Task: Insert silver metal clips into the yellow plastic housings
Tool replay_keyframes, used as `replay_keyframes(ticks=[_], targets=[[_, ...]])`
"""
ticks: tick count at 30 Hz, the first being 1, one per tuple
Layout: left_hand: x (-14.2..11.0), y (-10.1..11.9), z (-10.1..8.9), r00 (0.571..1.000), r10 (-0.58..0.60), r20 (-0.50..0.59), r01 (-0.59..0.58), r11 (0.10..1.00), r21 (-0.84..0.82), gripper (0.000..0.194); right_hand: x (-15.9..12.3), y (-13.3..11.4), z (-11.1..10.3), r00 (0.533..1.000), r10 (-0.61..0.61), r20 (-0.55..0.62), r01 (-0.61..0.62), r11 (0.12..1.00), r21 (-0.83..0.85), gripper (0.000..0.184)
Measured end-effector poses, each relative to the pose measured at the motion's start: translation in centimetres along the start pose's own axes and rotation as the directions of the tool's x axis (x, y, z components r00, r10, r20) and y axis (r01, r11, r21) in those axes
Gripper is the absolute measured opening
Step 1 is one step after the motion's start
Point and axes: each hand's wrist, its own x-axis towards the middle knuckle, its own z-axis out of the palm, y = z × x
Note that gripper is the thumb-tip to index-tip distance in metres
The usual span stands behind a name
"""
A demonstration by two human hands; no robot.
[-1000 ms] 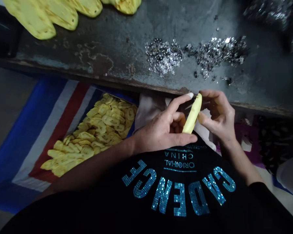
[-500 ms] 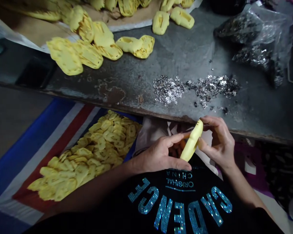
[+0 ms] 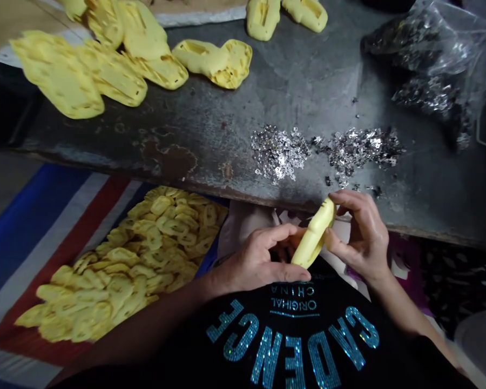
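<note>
Yellow piece (image 3: 312, 237): long, smooth, tilted, little dark marks by far end | my left hand (image 3: 261, 256): pinches near end | my right hand (image 3: 360, 232): pinches far end

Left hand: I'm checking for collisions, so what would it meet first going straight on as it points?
The left hand would first meet the yellow piece, whose lower end it holds; beyond it, probably the right hand at the upper end, though depth is unclear.

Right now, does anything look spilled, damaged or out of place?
A few shiny bits lie apart from the loose heaps, and the bench has a brownish patch, as if worn. The held yellow piece shows no obvious damage.
</note>
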Motion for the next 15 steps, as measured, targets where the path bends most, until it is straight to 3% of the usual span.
replay_keyframes(ticks=[3,6,8,11,15], targets=[[0.3,0.5,0.2,0.999,-0.032,-0.031,0.03,0.997,-0.073,0.051,1.5,0.1,-0.3,0.999,0.008,0.045,-0.009,1.0,0.023,0.057],[0.4,1.6,0.2,0.987,-0.095,-0.132,0.062,0.97,-0.233,0.05,4.4,1.3,-0.7,0.989,0.001,0.147,-0.008,0.999,0.049,0.046],[0.2,2.1,-0.2,0.974,-0.093,-0.206,0.026,0.952,-0.305,0.049,6.7,2.9,-0.7,0.993,-0.005,0.115,0.014,0.997,-0.08,0.032],[-0.6,2.2,-1.3,0.957,-0.061,-0.283,-0.042,0.938,-0.345,0.045,9.9,5.8,0.1,0.999,-0.015,0.048,0.033,0.918,-0.396,0.013],[-1.7,1.3,-2.2,0.937,-0.035,-0.349,-0.091,0.936,-0.339,0.038,12.4,8.8,2.0,0.99,-0.025,0.139,0.086,0.887,-0.454,0.013]])
